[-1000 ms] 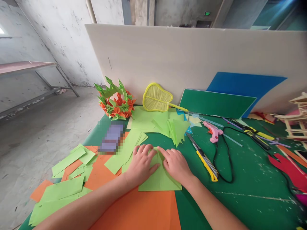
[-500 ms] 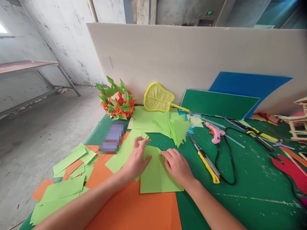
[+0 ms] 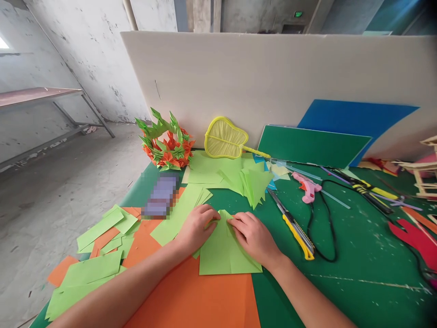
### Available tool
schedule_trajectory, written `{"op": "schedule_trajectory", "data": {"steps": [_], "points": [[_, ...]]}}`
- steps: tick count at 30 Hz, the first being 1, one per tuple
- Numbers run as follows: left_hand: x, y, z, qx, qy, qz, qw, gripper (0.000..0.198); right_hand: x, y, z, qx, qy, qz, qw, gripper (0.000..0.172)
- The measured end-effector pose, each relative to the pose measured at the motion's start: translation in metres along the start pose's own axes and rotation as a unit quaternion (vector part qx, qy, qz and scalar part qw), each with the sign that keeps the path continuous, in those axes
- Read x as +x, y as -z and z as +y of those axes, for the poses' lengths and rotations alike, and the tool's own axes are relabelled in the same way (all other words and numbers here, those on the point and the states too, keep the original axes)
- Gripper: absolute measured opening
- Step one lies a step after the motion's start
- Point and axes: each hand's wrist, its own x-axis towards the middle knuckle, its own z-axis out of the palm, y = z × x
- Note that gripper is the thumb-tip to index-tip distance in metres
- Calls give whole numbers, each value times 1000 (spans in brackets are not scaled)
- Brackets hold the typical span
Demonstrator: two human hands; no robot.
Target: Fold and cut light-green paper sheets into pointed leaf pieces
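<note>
A creased sheet of light green paper [image 3: 218,253] lies in front of me, partly over a large orange sheet [image 3: 201,296]. My left hand [image 3: 200,228] pinches its upper left corner between thumb and fingers. On the other side, my right hand [image 3: 251,237] has its fingers closed on the upper right edge, which is folded inward. The top of the sheet comes to a blunt point between the two hands. Beside my left hand lies a stack of green paper strips [image 3: 182,207]. Folded green paper pieces [image 3: 254,184] lie just beyond my hands.
Right of my hands lie a yellow utility knife [image 3: 297,234], a pink glue gun [image 3: 307,187] with black cord, and red cut-outs [image 3: 416,239]. Behind stand a paper crown-like ring [image 3: 167,152] and a yellow fan [image 3: 225,136]. Green and orange scraps [image 3: 99,228] cover the left side.
My left hand has come down from above the paper and closed on its upper left corner. My right hand stays at the right edge, nearly still.
</note>
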Motion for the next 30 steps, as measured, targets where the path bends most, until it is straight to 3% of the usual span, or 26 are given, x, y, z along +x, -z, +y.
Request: {"op": "schedule_trajectory", "data": {"steps": [4, 12, 30], "points": [[-2, 2, 2, 66, -71, -35, 995, 15, -1, -1, 1, 10, -5, -6, 1000, 27], [0, 3, 3, 49, -148, -110, 982, 19, -1, 1, 0, 19, 8, 5, 1000, 25], [-1, 3, 0, 36, -182, -126, 975, 22, -1, -1, 3, 28, 32, 29, 999, 23]]}}
